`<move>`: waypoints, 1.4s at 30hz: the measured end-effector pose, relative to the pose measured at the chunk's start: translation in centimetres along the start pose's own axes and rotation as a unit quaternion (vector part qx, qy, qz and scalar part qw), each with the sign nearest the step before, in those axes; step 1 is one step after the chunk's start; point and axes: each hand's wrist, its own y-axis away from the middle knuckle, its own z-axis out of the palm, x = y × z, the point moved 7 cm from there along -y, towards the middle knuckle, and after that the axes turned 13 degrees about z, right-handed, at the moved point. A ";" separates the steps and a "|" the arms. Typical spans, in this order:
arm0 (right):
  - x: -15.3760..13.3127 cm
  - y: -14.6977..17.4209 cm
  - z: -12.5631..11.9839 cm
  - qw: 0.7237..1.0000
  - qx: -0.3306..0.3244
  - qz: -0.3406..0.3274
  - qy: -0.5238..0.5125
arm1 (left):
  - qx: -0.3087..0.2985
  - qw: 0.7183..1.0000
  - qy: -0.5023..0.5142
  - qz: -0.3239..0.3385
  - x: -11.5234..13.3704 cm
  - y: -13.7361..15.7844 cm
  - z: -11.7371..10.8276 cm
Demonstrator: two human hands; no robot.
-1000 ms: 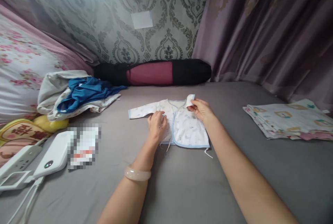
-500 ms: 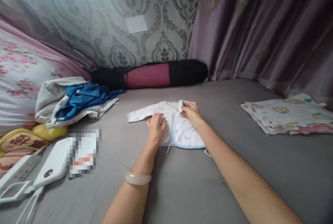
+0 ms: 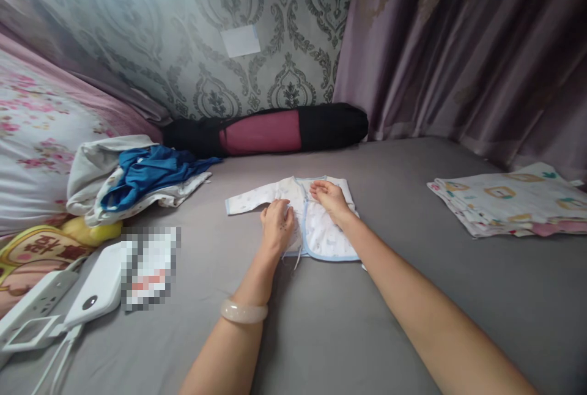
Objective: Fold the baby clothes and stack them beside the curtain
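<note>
A small white baby jacket (image 3: 324,236) with blue edging and faint prints lies flat on the grey sheet, its left sleeve stretched out to the side. On the right, the sleeve looks folded in over the body, partly hidden by my right hand (image 3: 331,200). That hand rests on the upper front with its fingers extended and loosely bent, gripping nothing that I can see. My left hand (image 3: 277,225) lies on the jacket's left side, fingers apart and slightly curved on the cloth. Thin white ties hang from the lower hem.
A stack of folded printed cloths (image 3: 509,199) lies at right. On the left are a heap of clothes (image 3: 151,172), a white power bank (image 3: 98,285), a power strip (image 3: 39,303) with cables and a blurred packet (image 3: 151,273). A long black and maroon bag (image 3: 261,132) lies along the wall.
My right hand has let go of the sleeve cuff it pinched and has moved slightly left, its fingers now straighter over the jacket. My left hand has stayed in place.
</note>
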 end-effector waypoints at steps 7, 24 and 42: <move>-2.1 2.1 1.2 0.922 0.011 -0.159 0.353 | 0.012 1.000 0.003 0.008 -0.1 0.1 0.1; -0.4 4.0 2.6 0.769 -0.019 -0.116 0.628 | -0.003 1.000 0.006 0.001 0.3 0.2 0.1; -0.2 2.6 -0.4 0.740 0.028 -0.098 0.664 | -0.053 0.996 -0.008 0.066 2.7 0.6 1.2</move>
